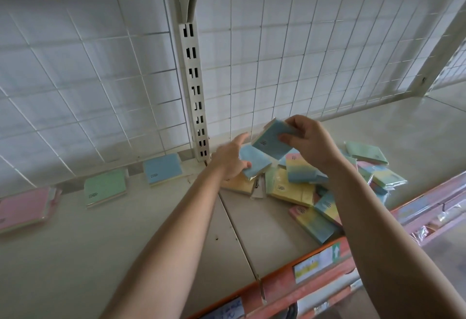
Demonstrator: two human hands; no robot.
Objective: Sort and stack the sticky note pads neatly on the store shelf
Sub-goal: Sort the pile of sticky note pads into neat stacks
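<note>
Pile (300,190) sits partly hidden — left hand (230,158) and right hand (311,139) grip blue pads (254,161).

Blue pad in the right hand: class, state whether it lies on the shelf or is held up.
Held up, tilted: the right hand pinches the blue pad above the loose pile, off the shelf.

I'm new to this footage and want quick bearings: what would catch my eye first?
The two hands mid-frame: the left hand holds a lower blue pad and the right hand pinches an upper blue pad above it. Beneath them, on the right, lies a jumbled pile of pastel pads, while a pink pad, a green pad and a third blue pad sit in a row along the shelf's back on the left.
</note>
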